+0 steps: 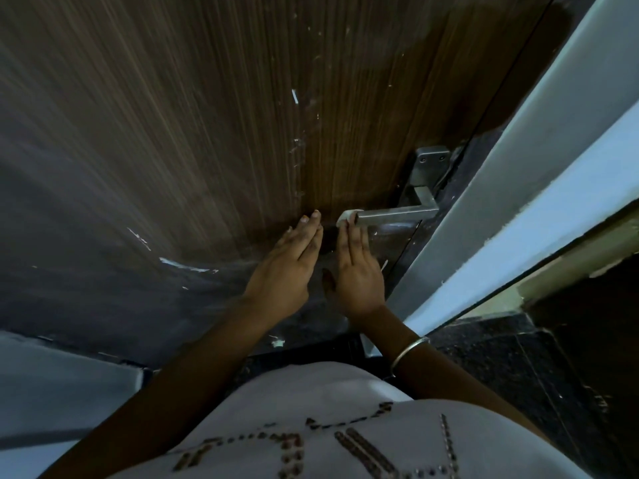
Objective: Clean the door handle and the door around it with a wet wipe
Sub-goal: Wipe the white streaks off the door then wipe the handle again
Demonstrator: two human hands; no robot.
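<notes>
door frame [539,160] pale, right | floor [484,357] dark speckled | bangle [408,352] silver

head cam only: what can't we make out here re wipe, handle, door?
- Wet wipe: only a white bit shows at the door handle tip; the right hand fingers cover the rest.
- Left hand: palm side faces away, so contact with the door is unclear.
- Handle underside: faces away from the head camera.
- Door top: cut off by the frame edge, streaked by blur.
</notes>
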